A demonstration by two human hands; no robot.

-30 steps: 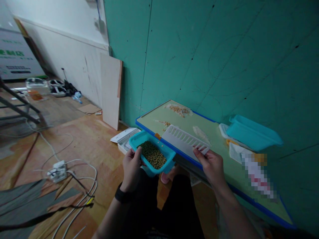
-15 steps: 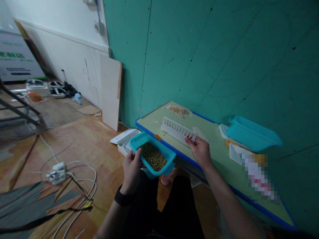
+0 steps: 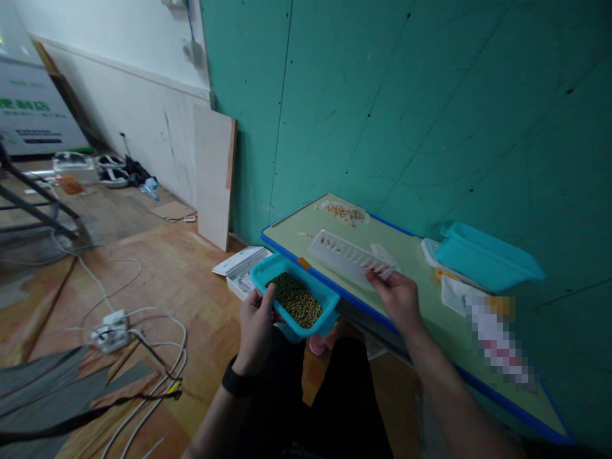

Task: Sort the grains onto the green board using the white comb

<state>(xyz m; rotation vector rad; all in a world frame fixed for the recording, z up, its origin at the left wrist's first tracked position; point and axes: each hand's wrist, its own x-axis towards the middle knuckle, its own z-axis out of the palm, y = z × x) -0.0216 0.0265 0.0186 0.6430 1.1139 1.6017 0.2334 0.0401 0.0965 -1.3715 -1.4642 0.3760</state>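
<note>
My left hand (image 3: 257,322) is closed on the near left rim of a turquoise plastic tub (image 3: 331,308), its thumb over the edge. Green and yellowish beans (image 3: 296,298) lie in the tub, which is held just off the table's front edge. Above the table, my right hand (image 3: 398,301) pinches the right end of a white slotted plastic strip (image 3: 342,260). The strip is tilted, with its row of slots along the upper side. Behind it, a pile of pale yellow beans (image 3: 345,213) sits on the tabletop.
The blue-edged table (image 3: 430,331) stands against a green wall. On its right are another turquoise tub (image 3: 488,258), a white cloth-like item (image 3: 453,294) and a blurred-out packet (image 3: 500,344). An open white box (image 3: 239,271), cables and a power strip (image 3: 111,331) lie on the floor.
My right hand has shifted a little right and down with the slotted strip, whose broad side now shows more. My left hand and the tub have hardly moved.
</note>
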